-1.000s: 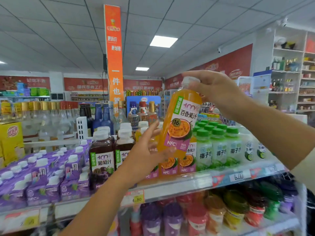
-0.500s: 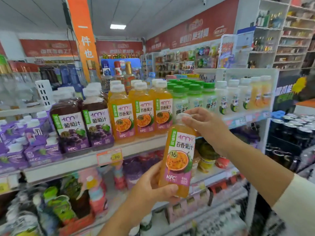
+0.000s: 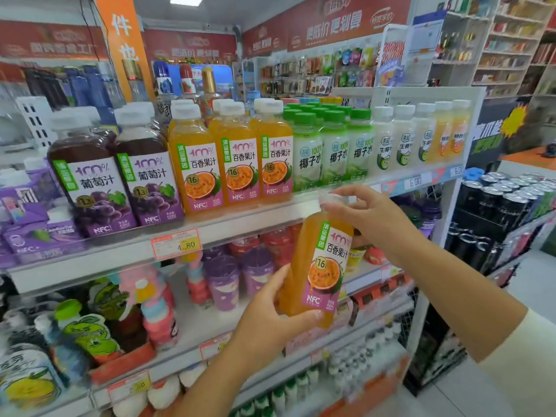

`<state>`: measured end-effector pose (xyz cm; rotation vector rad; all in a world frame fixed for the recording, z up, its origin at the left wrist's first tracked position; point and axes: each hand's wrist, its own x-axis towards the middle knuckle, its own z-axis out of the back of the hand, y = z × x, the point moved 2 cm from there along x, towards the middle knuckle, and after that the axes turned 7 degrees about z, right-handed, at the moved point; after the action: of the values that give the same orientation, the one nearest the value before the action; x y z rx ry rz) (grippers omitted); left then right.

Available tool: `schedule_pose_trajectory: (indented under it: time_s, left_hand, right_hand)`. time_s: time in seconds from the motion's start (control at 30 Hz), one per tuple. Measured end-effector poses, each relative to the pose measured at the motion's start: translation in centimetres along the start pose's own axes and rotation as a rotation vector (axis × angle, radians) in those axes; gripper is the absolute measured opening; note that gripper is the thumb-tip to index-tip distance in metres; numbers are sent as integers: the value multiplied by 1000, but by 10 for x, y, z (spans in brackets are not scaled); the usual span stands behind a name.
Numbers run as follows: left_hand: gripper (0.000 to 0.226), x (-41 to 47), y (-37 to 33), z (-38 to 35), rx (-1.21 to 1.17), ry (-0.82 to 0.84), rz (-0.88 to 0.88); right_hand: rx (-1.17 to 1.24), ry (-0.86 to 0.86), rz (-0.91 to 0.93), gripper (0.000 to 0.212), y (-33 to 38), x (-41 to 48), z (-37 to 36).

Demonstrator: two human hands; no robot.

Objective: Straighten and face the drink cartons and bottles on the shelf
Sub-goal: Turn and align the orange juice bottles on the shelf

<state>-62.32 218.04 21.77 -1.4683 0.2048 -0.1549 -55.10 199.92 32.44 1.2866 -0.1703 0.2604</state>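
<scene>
Well clear of the shelf [image 3: 120,260], out in front of its front edge and lower, the bottle [image 3: 319,275] is clear plastic with squared shoulders, full of cloudy orange juice. It wears a glossy label with a green strip, a passion fruit picture and a purple band. It leans a little, top to the right. The left hand [image 3: 267,317] wraps its lower body, thumb across the front near the base, grip closed round the plastic. The right hand [image 3: 370,215] comes from above, its grip pinching the white cap [image 3: 329,199], which the fingers mostly hide.

The shelf is white metal with a clear strip along its front edge, where a price tag [image 3: 177,243] reads 4.80. Along that edge from the left end stand purple cartons [image 3: 30,212] with white caps, partly cut off. Next come two dark grape bottles [image 3: 120,179] and three orange bottles [image 3: 234,164] like the one in hand, labels facing out. Green-capped coconut bottles [image 3: 334,149] of pale liquid follow, then white-capped pale ones [image 3: 400,139] toward the right end, their labels blurred.

Lower shelves carry soft pouches, purple cups and small bottles, smeared and hard to read. Black cans [image 3: 496,197] are stacked past the right end. Red banners line the shop walls, and an orange one [image 3: 123,40] hangs behind the shelf
</scene>
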Motion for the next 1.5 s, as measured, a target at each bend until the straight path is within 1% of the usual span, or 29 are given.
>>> schedule_pose_trajectory:
  time_s: [0.07,0.17,0.23,0.27,0.33,0.4,0.43,0.47,0.5,0.53,0.57,0.63,0.7,0.73,0.8,0.87,0.93,0.97,1.03,1.07,1.1,1.17,1.2,1.27,1.33,1.43,1.5]
  left_hand:
    - [80,-3,1,-5,54,-82,-20]
    - [76,-11,6,-14,144,-138,-44]
    - [68,-15,8,-17,144,-139,-40]
    - [69,-15,9,-16,124,-129,-22]
    - [76,-13,13,-12,66,-76,47]
    - [92,-11,16,-7,-51,68,157]
    - [97,-10,21,-3,-164,142,207]
    - [95,-8,26,-1,-292,198,258]
    - [87,-8,29,0,-405,240,295]
    - [78,-7,30,0,-479,272,317]
    - [73,-7,31,-1,-496,274,320]
    - [72,-8,32,-4,-425,207,291]
    - [76,-12,26,-8,-208,63,232]
    - [76,-16,22,-9,-79,-38,192]
    - [76,-22,18,-12,97,-196,94]
    - [80,-24,19,-16,185,-263,-14]
    - [85,-26,20,-17,217,-244,-52]
    - [88,-26,20,-15,178,-214,-37]
    - [92,-26,18,-10,-14,-115,49]
    - [93,-26,18,-8,-121,-36,105]
    - [91,-25,18,-6,-222,51,158]
    - [72,-23,21,-7,-340,150,223]
    - [63,-24,22,-8,-354,152,220]
    - [55,-26,20,-10,-327,91,190]
    - [55,-28,18,-10,-230,4,146]
    - [59,-33,11,-11,-48,-127,41]
    - [56,-37,10,-14,30,-174,-57]
  right_hand:
    - [50,-35,-60,26,-6,-2,1]
    - [135,-61,-133,27,-15,-8,3]
    - [131,-76,-116,28,-19,-12,3]
    - [130,-95,-93,27,-20,-15,2]
    - [161,-150,-57,25,-23,-20,2]
    - [240,-200,-50,23,-28,-24,4]
    - [274,-213,-53,22,-31,-26,4]
    - [295,-213,-56,22,-34,-28,4]
    - [312,-203,-55,21,-37,-31,3]
    - [331,-187,-51,20,-39,-34,1]
    - [359,-164,-46,19,-41,-36,-1]
    - [414,-117,-37,18,-43,-41,-3]
    - [375,-83,-23,18,-42,-45,-1]
    - [330,-81,-19,18,-41,-47,0]
    - [259,-126,-16,21,-42,-49,1]
    - [246,-200,-25,22,-45,-51,3]
    - [283,-249,-37,20,-50,-53,4]
    - [314,-261,-37,19,-51,-54,5]
    - [396,-267,-25,17,-53,-56,6]
    - [432,-259,-18,17,-52,-58,6]
    - [457,-244,-12,19,-52,-59,5]
    - [475,-208,-7,28,-51,-60,4]
    - [471,-196,-11,28,-51,-60,3]
    - [434,-196,-17,19,-50,-60,2]
    - [331,-206,-10,14,-48,-60,4]
    - [248,-214,7,19,-42,-63,4]
    - [235,-239,-5,21,-40,-63,3]
